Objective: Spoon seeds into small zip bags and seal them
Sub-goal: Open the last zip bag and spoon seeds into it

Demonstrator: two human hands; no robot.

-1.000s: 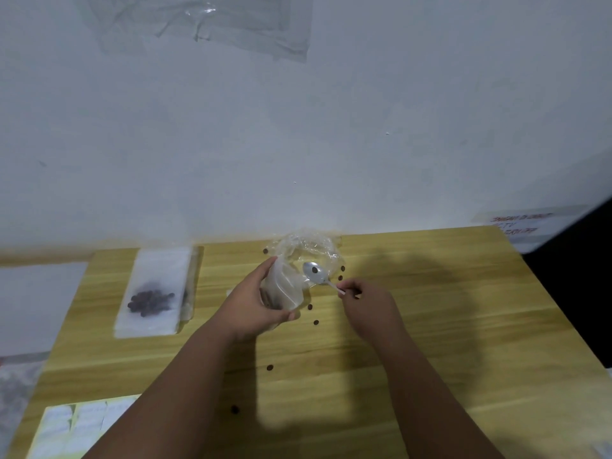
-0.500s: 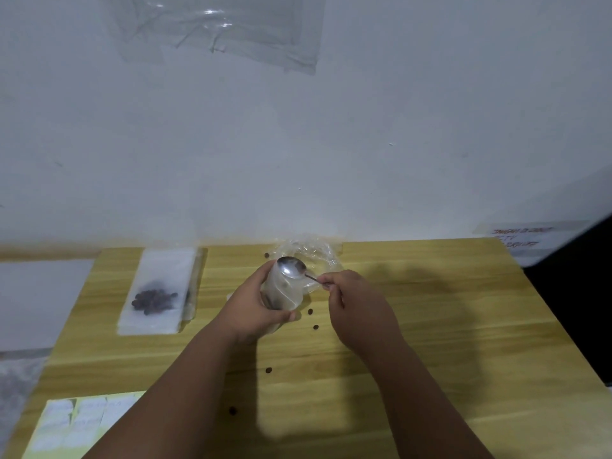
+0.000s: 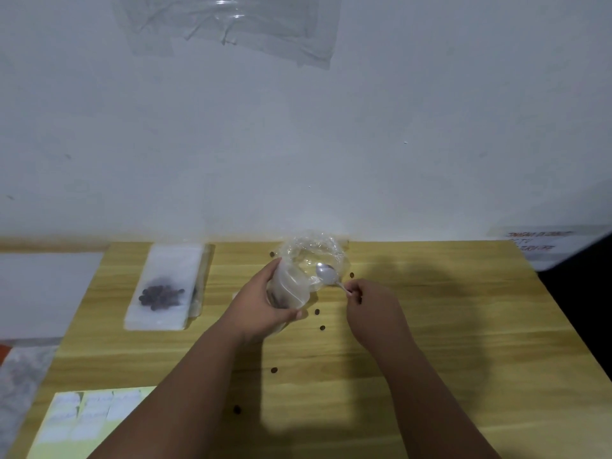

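My left hand [image 3: 261,303] grips a small clear zip bag [image 3: 291,288] held upright with its mouth open; a few dark seeds show at its bottom. My right hand [image 3: 371,306] pinches the handle of a small metal spoon [image 3: 326,273], whose bowl hovers just right of the bag's mouth, over a larger crumpled clear plastic bag [image 3: 314,250] lying behind. Whether the spoon carries seeds is unclear. Several loose dark seeds [image 3: 317,312] lie scattered on the wooden table [image 3: 463,326].
A stack of white zip bags [image 3: 165,286] with a filled seed bag on top lies at the left. A yellow sheet with white labels [image 3: 86,415] sits at the front left corner. The white wall stands close behind the table, with clear plastic [image 3: 231,24] taped to it.
The spoon was over the small bag's mouth half a second ago; now it has swung back to the right, beside the bag. My left hand keeps holding the bag in place.
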